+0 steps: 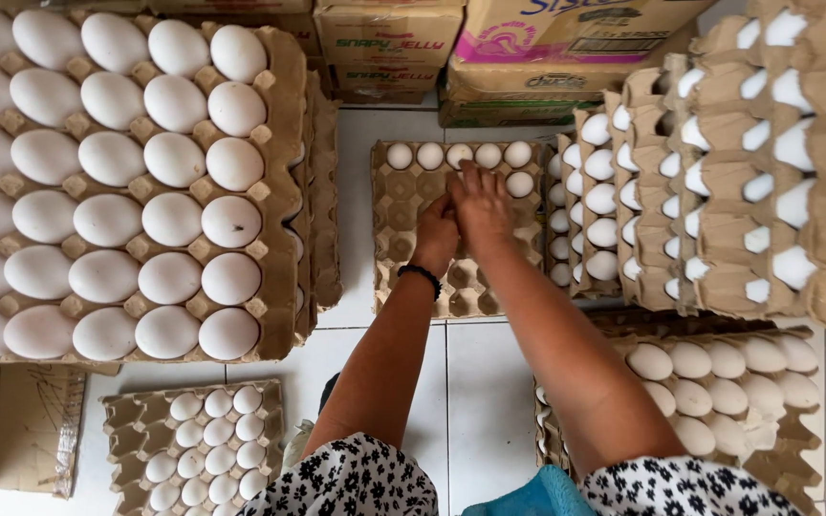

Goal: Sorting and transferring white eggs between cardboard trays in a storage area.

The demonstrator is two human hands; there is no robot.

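Note:
Both my hands reach over a brown cardboard egg tray (403, 239) lying on the white tiled floor. Its far row holds several white eggs (429, 155), and one more egg (519, 183) sits at the right end of the second row. My right hand (480, 205) is palm down over the second row, fingers curled, and whether an egg is under it is hidden. My left hand (436, 234), with a black band on the wrist, is bunched just beside and below the right hand, touching it; what it holds cannot be seen.
A tall stack of full egg trays (279, 191) stands at the left. More stacked trays (719, 191) rise at the right, another full stack (719, 382) at the lower right. A partly filled tray (126, 420) lies lower left. Cardboard boxes (389, 43) line the back.

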